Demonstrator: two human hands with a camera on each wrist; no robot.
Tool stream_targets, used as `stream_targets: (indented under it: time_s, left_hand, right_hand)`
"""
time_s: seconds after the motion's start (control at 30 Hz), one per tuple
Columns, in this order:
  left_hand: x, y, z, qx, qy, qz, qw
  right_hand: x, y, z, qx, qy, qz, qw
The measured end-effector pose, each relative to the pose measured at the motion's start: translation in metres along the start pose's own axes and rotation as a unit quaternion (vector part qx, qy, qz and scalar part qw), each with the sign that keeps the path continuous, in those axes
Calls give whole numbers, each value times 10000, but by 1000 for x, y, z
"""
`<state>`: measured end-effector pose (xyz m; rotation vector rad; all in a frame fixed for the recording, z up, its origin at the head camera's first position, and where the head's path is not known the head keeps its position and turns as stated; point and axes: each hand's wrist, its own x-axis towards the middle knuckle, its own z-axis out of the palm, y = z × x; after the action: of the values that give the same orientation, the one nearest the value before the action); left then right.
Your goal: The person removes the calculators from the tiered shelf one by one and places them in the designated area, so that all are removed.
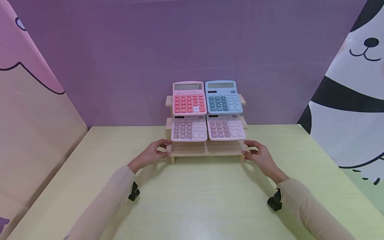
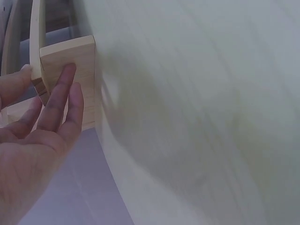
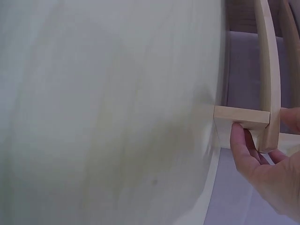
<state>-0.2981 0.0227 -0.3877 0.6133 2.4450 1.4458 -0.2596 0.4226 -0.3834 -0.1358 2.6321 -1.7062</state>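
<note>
A tiered wooden display stand (image 1: 207,149) stands at the back of the table. On its top step lean a pink calculator (image 1: 189,98) and a blue calculator (image 1: 223,97). Below them sit two pale pinkish calculators, one at left (image 1: 189,129) and one at right (image 1: 226,128); the lowest shelf is bare. My left hand (image 1: 151,154) grips the left end of that shelf, thumb above and fingers against the wooden leg (image 2: 86,56) in the left wrist view. At the opposite end my right hand (image 1: 263,160) pinches the shelf, fingertips beneath it by the other leg (image 3: 241,115).
The pale wooden table (image 1: 204,196) stretches between my forearms. Right behind the stand rises a purple backdrop (image 1: 129,60). Printed cartoon panels flank the table, a pink and beige one (image 1: 39,133) at left and a panda (image 1: 345,133) at right.
</note>
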Motion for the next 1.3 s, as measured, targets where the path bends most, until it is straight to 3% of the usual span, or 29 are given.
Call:
stream_targets:
  time_s: [0.27,0.67,1.3]
  left_hand:
    - [1,1,-1,190,-26,-164,9997]
    - [-3,10,1,118,-70,-48,9999]
    - [-1,13,6,148,172,-454,9987]
  right_hand:
    - [0,1,-2,62,-65,24,10000]
    - [0,0,-4,187,-81,101,9997]
    - [2,0,-7,288,-172,239,9992]
